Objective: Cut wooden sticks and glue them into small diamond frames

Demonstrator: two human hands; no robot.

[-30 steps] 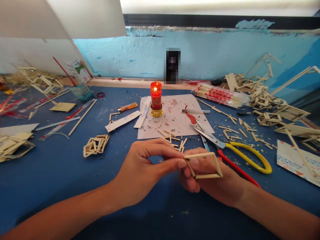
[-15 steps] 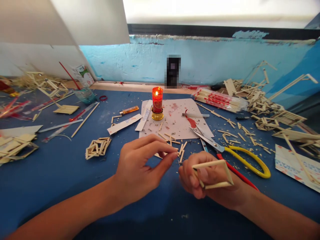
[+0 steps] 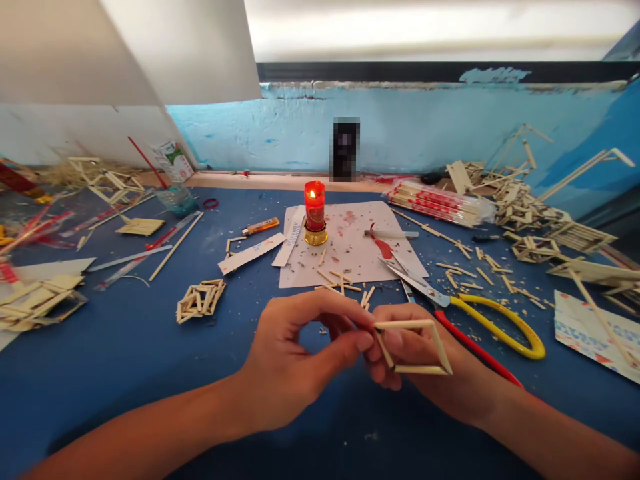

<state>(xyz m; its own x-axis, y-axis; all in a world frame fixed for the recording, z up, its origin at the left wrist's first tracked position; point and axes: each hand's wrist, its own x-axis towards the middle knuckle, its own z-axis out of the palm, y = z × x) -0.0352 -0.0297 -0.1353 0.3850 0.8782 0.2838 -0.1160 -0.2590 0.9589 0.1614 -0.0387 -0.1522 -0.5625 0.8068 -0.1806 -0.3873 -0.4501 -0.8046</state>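
A small four-sided frame of thin wooden sticks (image 3: 413,325) is held in my right hand (image 3: 417,347), its thumb and fingers closed on the left side. Dark marks show at two of its corners. My left hand (image 3: 300,360) meets it there, thumb and forefinger pinched at the upper-left corner; any smaller piece between those fingertips is hidden. Short cut sticks (image 3: 341,280) lie just beyond my hands. Behind them a lit red candle (image 3: 315,207) stands upright in a gold-coloured holder on a stained white sheet (image 3: 350,253).
Scissors with red and yellow handles (image 3: 493,323) lie right of the sheet. A small stick structure (image 3: 201,300) sits at left, near an orange lighter (image 3: 263,227). Bagged sticks (image 3: 435,202) and piled stick structures (image 3: 530,200) occupy the back right. A glass jar (image 3: 177,199) stands back left.
My left hand has moved right and slightly down, from above the loose sticks to the frame's corner. My right hand has shifted slightly left with the frame.
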